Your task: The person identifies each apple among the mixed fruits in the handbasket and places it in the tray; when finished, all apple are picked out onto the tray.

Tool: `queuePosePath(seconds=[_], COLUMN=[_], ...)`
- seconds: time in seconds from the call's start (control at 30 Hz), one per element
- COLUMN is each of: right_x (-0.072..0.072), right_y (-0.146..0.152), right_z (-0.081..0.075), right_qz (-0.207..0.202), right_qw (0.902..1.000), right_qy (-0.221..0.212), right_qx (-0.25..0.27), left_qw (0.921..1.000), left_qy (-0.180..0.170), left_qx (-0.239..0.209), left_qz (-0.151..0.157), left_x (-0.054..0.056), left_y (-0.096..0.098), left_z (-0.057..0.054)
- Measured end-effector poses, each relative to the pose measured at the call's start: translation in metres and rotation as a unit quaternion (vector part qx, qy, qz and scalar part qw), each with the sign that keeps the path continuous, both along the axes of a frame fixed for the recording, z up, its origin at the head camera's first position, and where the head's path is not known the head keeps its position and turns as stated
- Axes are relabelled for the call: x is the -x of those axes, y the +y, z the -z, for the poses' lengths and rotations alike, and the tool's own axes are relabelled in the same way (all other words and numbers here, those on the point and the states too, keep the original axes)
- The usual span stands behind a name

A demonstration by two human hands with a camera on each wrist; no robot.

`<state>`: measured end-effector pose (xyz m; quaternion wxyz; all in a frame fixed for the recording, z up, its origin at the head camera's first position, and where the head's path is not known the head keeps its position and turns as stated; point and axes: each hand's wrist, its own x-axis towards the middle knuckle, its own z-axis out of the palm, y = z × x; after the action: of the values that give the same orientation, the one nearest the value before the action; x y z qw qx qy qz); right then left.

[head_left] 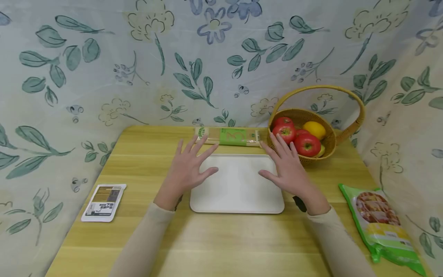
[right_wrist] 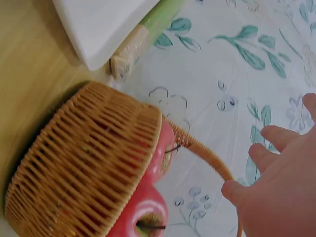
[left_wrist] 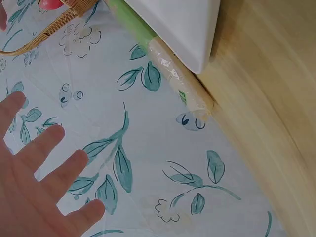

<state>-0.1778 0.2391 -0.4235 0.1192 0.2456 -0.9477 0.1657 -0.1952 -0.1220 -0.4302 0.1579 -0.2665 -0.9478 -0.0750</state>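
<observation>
Both hands are held out over a white tray [head_left: 237, 184] with fingers spread and nothing in them. In the head view my left hand [head_left: 188, 167] overlaps the tray's left side, its fingertips reaching toward a long pack of noodles [head_left: 232, 136] with a green label behind the tray. My right hand [head_left: 287, 171] overlaps the tray's right side, its fingertips near a wicker basket [head_left: 332, 144]. Red apples [head_left: 308, 145] and a yellow lemon [head_left: 314, 130] fill the basket. The right wrist view shows the spread right hand [right_wrist: 284, 182] beside the basket's handle.
On the wooden table [head_left: 214, 242], a flat white-edged packet [head_left: 104, 202] lies at the left. A green bag [head_left: 382, 225] with a food picture lies at the right edge. A floral cloth [head_left: 207, 77] hangs behind the table, and the basket's tall handle [head_left: 318, 87] arches up before it.
</observation>
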Motion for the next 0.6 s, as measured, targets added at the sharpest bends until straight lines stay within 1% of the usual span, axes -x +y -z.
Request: queuePosePath(seconds=[0.13,0.2,0.3,0.4,0.5,0.6], right_x=[0.002,0.003,0.006,0.009,0.013,0.016], right_y=[0.014,0.022,0.034,0.047,0.059,0.069], right_z=[-0.01,-0.015,-0.02,-0.023,-0.022,-0.019], right_qz=[0.006,0.013,0.022,0.029,0.042,0.055], right_qw=[0.998,0.9953,0.9878,0.9772,0.9671,0.9581], right_qy=[0.031,0.037,0.038,0.026,0.014,0.005], right_qx=[0.055,0.089,0.149,0.209,0.25,0.281], left_qw=[0.9997,0.9989,0.996,0.9897,0.9807,0.9708], left_qy=[-0.012,-0.023,-0.042,-0.081,-0.124,-0.161], left_qx=[-0.014,-0.035,-0.068,-0.104,-0.134,-0.158], left_qz=[-0.016,-0.022,-0.037,-0.055,-0.071,-0.082], left_x=[-0.001,-0.002,-0.004,-0.006,-0.009,-0.011], left_y=[-0.007,-0.012,-0.018,-0.024,-0.03,-0.037], left_z=[0.002,0.005,0.009,0.015,0.022,0.031])
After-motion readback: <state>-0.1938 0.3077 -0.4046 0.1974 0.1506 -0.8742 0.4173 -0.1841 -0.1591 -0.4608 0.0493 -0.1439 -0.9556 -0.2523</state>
